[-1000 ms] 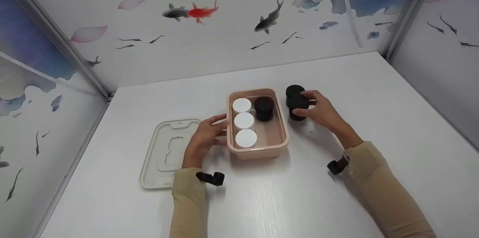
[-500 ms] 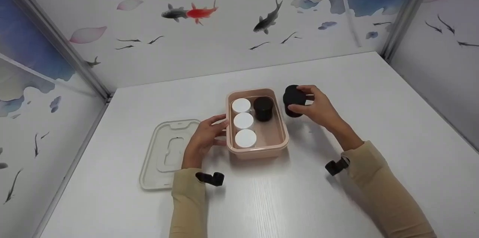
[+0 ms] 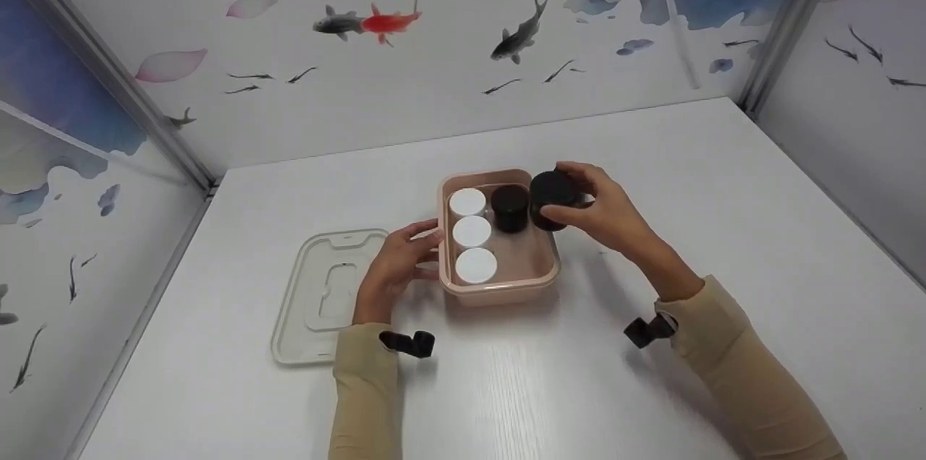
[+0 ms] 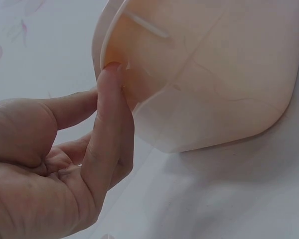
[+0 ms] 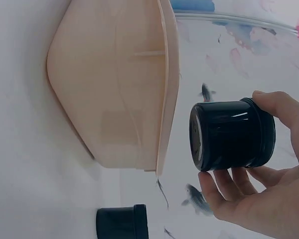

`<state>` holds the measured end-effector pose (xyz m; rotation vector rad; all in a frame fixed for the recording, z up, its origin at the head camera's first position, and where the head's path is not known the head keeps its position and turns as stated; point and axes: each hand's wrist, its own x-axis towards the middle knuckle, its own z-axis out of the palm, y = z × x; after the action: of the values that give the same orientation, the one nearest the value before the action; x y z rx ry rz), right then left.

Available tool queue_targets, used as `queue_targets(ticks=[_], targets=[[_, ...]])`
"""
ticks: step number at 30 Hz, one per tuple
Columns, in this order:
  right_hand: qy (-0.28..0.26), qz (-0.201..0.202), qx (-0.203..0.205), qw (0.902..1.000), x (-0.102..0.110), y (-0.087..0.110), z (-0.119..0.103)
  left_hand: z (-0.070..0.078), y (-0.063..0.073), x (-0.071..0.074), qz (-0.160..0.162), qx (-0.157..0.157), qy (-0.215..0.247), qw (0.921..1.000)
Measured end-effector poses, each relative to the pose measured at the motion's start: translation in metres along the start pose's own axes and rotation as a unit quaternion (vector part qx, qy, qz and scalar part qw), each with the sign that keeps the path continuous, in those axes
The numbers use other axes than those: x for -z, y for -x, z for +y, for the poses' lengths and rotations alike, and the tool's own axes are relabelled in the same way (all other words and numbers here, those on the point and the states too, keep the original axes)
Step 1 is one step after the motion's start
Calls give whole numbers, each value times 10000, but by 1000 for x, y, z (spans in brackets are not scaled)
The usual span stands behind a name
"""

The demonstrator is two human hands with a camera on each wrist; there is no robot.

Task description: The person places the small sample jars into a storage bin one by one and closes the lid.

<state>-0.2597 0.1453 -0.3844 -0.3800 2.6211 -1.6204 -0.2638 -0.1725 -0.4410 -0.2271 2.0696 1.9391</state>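
A pink plastic box (image 3: pixel 499 292) stands on the table; three white-lidded jars (image 3: pixel 472 231) line its left side and one black jar (image 3: pixel 510 208) stands at its back right. My left hand (image 3: pixel 396 261) holds the box by its left side, its fingers at the rim in the left wrist view. A second black jar (image 5: pixel 231 134) is gripped in my right hand (image 3: pixel 604 210), between thumb and fingers. It is raised beside the box's right rim, above the table. Below it in the right wrist view another black jar (image 5: pixel 122 222) stands on the table, largely hidden in the head view.
A pale rectangular lid (image 3: pixel 311 294) lies on the white table (image 3: pixel 477 388) left of the box, partly under the left forearm. Printed wall panels (image 3: pixel 434 98) enclose the back and sides.
My right hand has lifted a black jar and carried it left, from beside the other black jar to the box's right rim. The left hand and the box stay in place.
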Motion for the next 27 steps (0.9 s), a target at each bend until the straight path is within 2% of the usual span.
queue_targets(ticks=[5,11,17,20,27], targets=[[60,-188,164,9997,-5,2,-8,1,2,1,2,18,2,10000],[318,-422,446,9976,-6,-6,-17,2,2,-2,-42,-10,-22,10000],[877,-894,300,9917,-4,-24,-27,1,-1,-3,-12,45,29,10000],[1320,-1186,270,9838,-6,-32,-32,0,-1,-3,-25,35,76,10000],[2205,-1815,363,9577,-19,-45,-38,0,0,-1,-27,35,140,9999]])
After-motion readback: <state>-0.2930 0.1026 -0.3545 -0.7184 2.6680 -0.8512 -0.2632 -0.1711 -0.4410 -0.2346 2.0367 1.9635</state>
